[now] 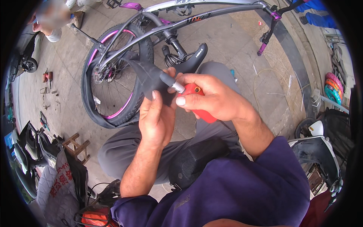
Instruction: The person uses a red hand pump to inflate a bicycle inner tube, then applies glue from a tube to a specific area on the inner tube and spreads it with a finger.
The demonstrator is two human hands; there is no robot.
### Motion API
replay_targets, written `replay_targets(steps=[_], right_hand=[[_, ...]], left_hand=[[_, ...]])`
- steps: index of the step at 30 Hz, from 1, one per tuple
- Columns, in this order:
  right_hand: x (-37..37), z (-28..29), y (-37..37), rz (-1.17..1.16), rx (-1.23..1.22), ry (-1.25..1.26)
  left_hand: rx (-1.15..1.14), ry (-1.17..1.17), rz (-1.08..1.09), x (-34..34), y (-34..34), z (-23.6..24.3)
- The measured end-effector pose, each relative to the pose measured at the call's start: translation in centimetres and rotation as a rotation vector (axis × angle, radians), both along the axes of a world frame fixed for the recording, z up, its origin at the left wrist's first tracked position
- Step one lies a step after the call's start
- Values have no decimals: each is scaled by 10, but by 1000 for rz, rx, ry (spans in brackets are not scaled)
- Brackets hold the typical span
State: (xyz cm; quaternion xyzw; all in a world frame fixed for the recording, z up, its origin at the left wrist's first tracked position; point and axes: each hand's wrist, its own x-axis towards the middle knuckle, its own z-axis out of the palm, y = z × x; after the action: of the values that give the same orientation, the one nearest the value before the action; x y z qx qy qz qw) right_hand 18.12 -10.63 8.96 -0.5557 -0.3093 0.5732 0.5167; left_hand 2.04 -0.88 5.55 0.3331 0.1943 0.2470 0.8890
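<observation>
A stretch of black inner tube (146, 75) is drawn out of the rear wheel (87, 100) of a grey and purple bicycle (166, 28). My left hand (155, 121) is closed on this tube, its thumb up along the near side. In my right hand (217, 96) is a small red handheld tool (206, 114), like a rotary grinder, with a silver collar and a dark grey rounded tip (166, 79). The tip lies at or just over the tube's surface; I cannot tell whether they touch. Some left fingers are hidden behind the tube.
The bicycle's saddle (198, 56) is close beyond my hands. Small tools (44, 120) and a red part (47, 76) lie on the paving at left, near a wooden stool (77, 148). Scooters stand on both sides. Another person (53, 19) is at far left; coloured rings (333, 89) are stacked right.
</observation>
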Motion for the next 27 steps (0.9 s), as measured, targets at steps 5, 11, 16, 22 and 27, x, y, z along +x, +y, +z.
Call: replay_targets(steps=[5, 11, 16, 22, 27], right_hand=[[0, -4, -4, 14, -17, 204], [-2, -4, -6, -26, -33, 347], [0, -6, -4, 16, -18, 239], [-3, -3, 1, 17, -18, 362], [-5, -4, -2, 9, -32, 476]], left_hand=[[-119, -37, -9, 1, 0, 6], [-227, -43, -5, 0, 1, 13], [-199, -4, -19, -2, 0, 10], [-200, -50, -30, -4, 3, 9], [-239, -58, 7, -1, 1, 14]])
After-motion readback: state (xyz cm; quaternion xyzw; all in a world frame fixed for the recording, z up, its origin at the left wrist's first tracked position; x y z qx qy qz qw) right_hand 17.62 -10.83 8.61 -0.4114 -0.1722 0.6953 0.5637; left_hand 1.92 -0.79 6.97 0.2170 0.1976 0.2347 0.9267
